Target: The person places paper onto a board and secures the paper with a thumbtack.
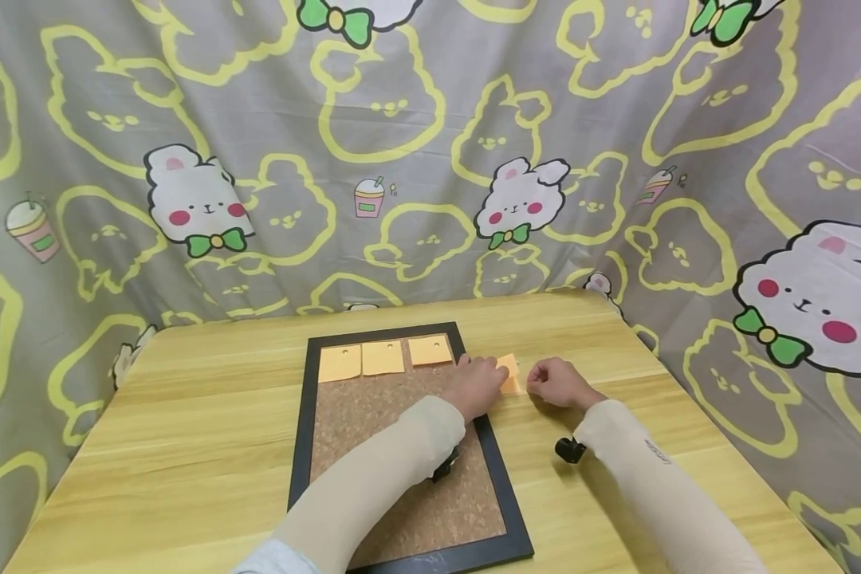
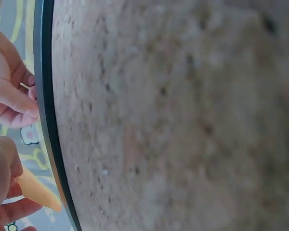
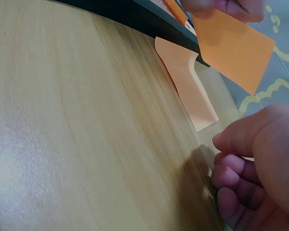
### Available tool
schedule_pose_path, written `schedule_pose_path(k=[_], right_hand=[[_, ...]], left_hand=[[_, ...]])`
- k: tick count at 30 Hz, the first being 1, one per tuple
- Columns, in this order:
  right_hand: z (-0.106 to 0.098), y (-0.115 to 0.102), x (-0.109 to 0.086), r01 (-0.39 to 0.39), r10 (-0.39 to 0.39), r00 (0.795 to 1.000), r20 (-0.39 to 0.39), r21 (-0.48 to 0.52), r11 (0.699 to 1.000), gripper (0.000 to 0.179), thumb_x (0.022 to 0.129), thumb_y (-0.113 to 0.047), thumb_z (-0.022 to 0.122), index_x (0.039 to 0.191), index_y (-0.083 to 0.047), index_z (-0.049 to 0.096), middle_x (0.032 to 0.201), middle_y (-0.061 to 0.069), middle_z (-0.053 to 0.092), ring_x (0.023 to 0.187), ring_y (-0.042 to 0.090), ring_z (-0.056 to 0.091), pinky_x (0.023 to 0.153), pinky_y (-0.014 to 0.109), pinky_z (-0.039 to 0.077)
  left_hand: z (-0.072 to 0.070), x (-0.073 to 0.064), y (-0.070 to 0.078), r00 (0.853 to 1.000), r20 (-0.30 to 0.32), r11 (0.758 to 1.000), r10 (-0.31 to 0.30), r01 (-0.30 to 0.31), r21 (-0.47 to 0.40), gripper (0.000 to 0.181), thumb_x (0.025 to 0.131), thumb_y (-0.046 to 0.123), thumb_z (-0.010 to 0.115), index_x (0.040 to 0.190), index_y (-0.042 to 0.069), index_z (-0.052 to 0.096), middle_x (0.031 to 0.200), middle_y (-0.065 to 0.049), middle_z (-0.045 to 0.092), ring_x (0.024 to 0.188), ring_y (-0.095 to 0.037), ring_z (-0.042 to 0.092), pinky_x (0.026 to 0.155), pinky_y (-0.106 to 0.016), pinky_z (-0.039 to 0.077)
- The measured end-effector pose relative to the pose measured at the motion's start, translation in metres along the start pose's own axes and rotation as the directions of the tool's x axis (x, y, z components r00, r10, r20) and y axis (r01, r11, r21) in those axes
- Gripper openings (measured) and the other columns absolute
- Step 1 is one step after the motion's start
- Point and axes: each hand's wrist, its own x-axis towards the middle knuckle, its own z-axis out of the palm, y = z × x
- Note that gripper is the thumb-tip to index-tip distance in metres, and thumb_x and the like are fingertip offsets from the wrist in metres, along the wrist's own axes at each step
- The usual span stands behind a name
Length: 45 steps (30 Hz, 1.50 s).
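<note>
My left hand (image 1: pixel 476 388) reaches over the right side of a black-framed cork board (image 1: pixel 395 446). Its fingers pinch an orange sticky note (image 3: pixel 238 55) by one edge, and the note hangs out over the table. Below it, a second, curled orange sticky note (image 3: pixel 188 84) lies on the table beside the frame. Just right of the notes, my right hand (image 1: pixel 558 384) hovers low over the tabletop with thumb and fingers curled together (image 3: pixel 260 168). I cannot tell whether a small thing is between those fingertips. Yellow-orange notes (image 1: pixel 340 363) are pinned in a row along the board's top.
The board lies on a wood-grain table (image 1: pixel 208 446), with bare wood on its left and right sides. A grey patterned curtain (image 1: pixel 416 159) hangs behind and around the table. A small black wrist camera (image 1: pixel 570 450) sits beneath the right sleeve.
</note>
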Motion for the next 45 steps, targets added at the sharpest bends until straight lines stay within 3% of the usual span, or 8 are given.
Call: schedule_pose_path(k=[11, 19, 25, 29, 34, 39, 43, 45], right_hand=[[0.0, -0.002, -0.004, 0.002, -0.001, 1.0, 0.02, -0.034, 0.999, 0.009, 0.089, -0.007, 0.068, 0.081, -0.006, 0.065, 0.073, 0.0, 0.059, 0.068, 0.015, 0.053, 0.066, 0.032, 0.045], [0.001, -0.007, -0.006, 0.0, 0.0, 1.0, 0.027, -0.025, 1.0, 0.01, 0.091, -0.004, 0.065, 0.081, -0.005, 0.064, 0.073, 0.001, 0.059, 0.068, 0.016, 0.053, 0.064, 0.031, 0.046], [0.003, -0.011, -0.007, 0.011, -0.011, 0.999, 0.037, -0.001, 1.0, 0.01, 0.092, -0.003, 0.064, 0.081, -0.004, 0.064, 0.072, 0.001, 0.061, 0.066, 0.015, 0.055, 0.06, 0.03, 0.048], [0.005, -0.014, -0.008, 0.029, -0.03, 0.998, 0.05, 0.013, 0.999, 0.011, 0.093, -0.003, 0.062, 0.083, -0.004, 0.065, 0.072, 0.001, 0.062, 0.066, 0.015, 0.056, 0.06, 0.03, 0.049], [0.006, -0.018, -0.008, 0.036, -0.04, 0.997, 0.062, 0.055, 0.998, 0.014, 0.096, -0.006, 0.059, 0.083, -0.003, 0.065, 0.071, 0.002, 0.061, 0.065, 0.015, 0.055, 0.059, 0.029, 0.048], [0.005, -0.022, -0.006, 0.057, -0.062, 0.996, 0.064, 0.084, 0.995, 0.02, 0.1, -0.01, 0.054, 0.082, -0.002, 0.061, 0.066, 0.002, 0.056, 0.06, 0.016, 0.051, 0.057, 0.029, 0.044], [0.006, -0.025, -0.005, 0.076, -0.083, 0.994, 0.067, 0.105, 0.992, 0.025, 0.102, -0.012, 0.05, 0.081, -0.001, 0.059, 0.062, 0.002, 0.051, 0.056, 0.015, 0.047, 0.055, 0.029, 0.042], [0.007, -0.027, -0.005, 0.084, -0.093, 0.993, 0.075, 0.116, 0.99, 0.029, 0.103, -0.012, 0.048, 0.078, -0.001, 0.057, 0.059, 0.001, 0.049, 0.054, 0.015, 0.044, 0.054, 0.029, 0.04]], left_hand=[[-0.01, -0.012, -0.006, 1.0, 0.009, 1.0, -0.027, 0.027, -0.005, 0.019, 0.094, 0.036, 0.064, 0.106, 0.022, 0.067, 0.095, 0.003, 0.06, 0.081, -0.014, 0.06, 0.072, -0.035, 0.037], [-0.009, -0.022, -0.013, 0.999, -0.028, 0.999, 0.021, -0.02, 0.041, 0.017, 0.094, 0.034, 0.064, 0.105, 0.02, 0.067, 0.094, 0.002, 0.059, 0.081, -0.015, 0.059, 0.073, -0.034, 0.038], [-0.012, -0.032, -0.016, 0.996, -0.082, 0.996, 0.029, -0.022, 0.084, 0.009, 0.096, 0.027, 0.063, 0.1, 0.02, 0.068, 0.094, 0.002, 0.062, 0.082, -0.015, 0.061, 0.074, -0.035, 0.042], [-0.012, -0.041, -0.022, 0.994, -0.108, 0.996, 0.028, -0.018, 0.085, 0.007, 0.094, 0.026, 0.065, 0.096, 0.021, 0.069, 0.093, 0.001, 0.061, 0.079, -0.015, 0.059, 0.072, -0.034, 0.04], [-0.01, -0.053, -0.033, 0.996, -0.082, 0.995, 0.025, -0.017, 0.098, 0.008, 0.094, 0.021, 0.065, 0.101, 0.021, 0.069, 0.097, 0.001, 0.061, 0.083, -0.015, 0.059, 0.076, -0.035, 0.04], [-0.011, -0.062, -0.043, 0.994, -0.107, 0.991, 0.003, 0.012, 0.134, 0.008, 0.093, 0.019, 0.066, 0.099, 0.019, 0.072, 0.095, 0.001, 0.064, 0.081, -0.015, 0.059, 0.076, -0.036, 0.043], [-0.012, -0.07, -0.051, 0.994, -0.11, 0.987, -0.007, 0.024, 0.157, 0.009, 0.093, 0.018, 0.066, 0.101, 0.018, 0.071, 0.098, 0.0, 0.064, 0.086, -0.016, 0.061, 0.086, -0.041, 0.046], [-0.012, -0.074, -0.054, 0.996, -0.093, 0.987, -0.013, 0.027, 0.156, 0.011, 0.093, 0.015, 0.067, 0.103, 0.017, 0.07, 0.101, -0.001, 0.064, 0.09, -0.018, 0.062, 0.097, -0.049, 0.042]])
